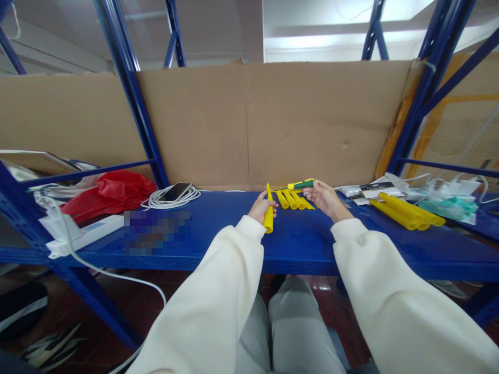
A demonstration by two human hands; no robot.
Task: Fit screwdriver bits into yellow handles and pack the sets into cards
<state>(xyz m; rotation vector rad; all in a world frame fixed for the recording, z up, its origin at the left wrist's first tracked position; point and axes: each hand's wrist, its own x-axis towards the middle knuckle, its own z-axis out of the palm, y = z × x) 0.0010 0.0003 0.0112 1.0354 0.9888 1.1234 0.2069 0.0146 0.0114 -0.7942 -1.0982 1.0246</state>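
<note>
My left hand is closed around a yellow tube, held nearly upright above the blue shelf top. In my right hand is a screwdriver with a green and yellow handle, gripped by its end between the fingers. Its thin shaft points left and meets the upper part of the tube; whether the tip goes in or lies against it, I cannot tell. Several more yellow tubes lie side by side between and behind my hands.
To the right rests a pile of longer yellow tubes, near white packets and a green-white bag. On the left are a phone on coiled white cable, a red plastic bag and a white power strip. Cardboard stands behind.
</note>
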